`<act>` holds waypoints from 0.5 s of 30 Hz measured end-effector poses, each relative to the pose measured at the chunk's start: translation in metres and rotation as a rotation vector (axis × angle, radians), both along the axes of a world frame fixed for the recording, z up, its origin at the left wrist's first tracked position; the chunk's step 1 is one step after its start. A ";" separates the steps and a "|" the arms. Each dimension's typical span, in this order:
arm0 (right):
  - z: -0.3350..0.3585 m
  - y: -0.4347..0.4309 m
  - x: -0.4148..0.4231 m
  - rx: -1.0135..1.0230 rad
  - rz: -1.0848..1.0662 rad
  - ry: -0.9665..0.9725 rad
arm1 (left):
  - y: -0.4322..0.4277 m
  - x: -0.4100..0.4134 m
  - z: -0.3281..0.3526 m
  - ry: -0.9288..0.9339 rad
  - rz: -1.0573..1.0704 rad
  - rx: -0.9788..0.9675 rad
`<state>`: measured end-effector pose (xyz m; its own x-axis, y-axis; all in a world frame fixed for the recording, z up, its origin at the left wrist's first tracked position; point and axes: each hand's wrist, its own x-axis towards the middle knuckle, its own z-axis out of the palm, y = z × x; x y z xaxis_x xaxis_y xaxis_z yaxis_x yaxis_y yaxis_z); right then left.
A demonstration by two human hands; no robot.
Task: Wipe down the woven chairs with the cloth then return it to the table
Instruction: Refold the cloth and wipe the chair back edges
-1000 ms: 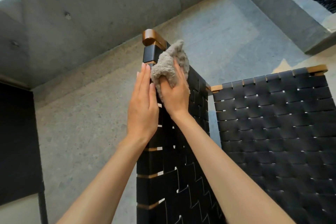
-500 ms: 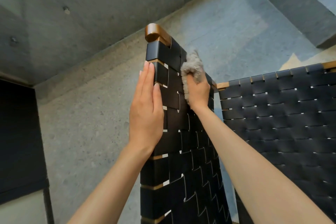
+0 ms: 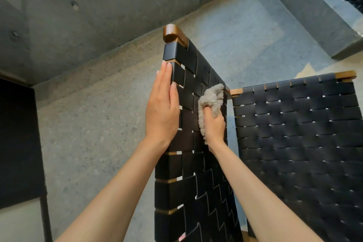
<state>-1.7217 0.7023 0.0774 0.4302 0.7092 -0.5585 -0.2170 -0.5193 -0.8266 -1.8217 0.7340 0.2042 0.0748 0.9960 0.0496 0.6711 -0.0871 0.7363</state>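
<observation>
A chair with black woven straps and a wooden frame (image 3: 188, 59) stands upright in front of me. My left hand (image 3: 162, 108) lies flat with straight fingers against its left edge. My right hand (image 3: 214, 125) grips a fluffy grey cloth (image 3: 211, 100) and presses it on the woven face, right of the left hand. A second woven chair (image 3: 298, 133) stands to the right, its strap panel facing me.
The floor (image 3: 88, 133) is grey concrete, with a concrete wall (image 3: 78, 15) behind and a raised concrete ledge (image 3: 314, 15) at the upper right. A dark panel on a thin black leg (image 3: 17, 143) stands at the left edge.
My right hand has dragged the cloth from the chair's top corner down and to the right across the weave. The left hand stays flat on the left edge.
</observation>
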 end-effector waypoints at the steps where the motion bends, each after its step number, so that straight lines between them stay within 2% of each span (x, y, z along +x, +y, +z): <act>1: 0.014 -0.009 -0.007 0.049 0.022 -0.008 | 0.000 0.000 0.000 0.015 -0.003 -0.004; 6: 0.069 -0.052 -0.034 0.193 0.149 -0.007 | -0.007 -0.001 0.004 0.066 -0.050 -0.082; 15: 0.092 -0.139 -0.046 0.071 0.281 -0.009 | -0.103 -0.037 0.003 0.024 -0.172 -0.186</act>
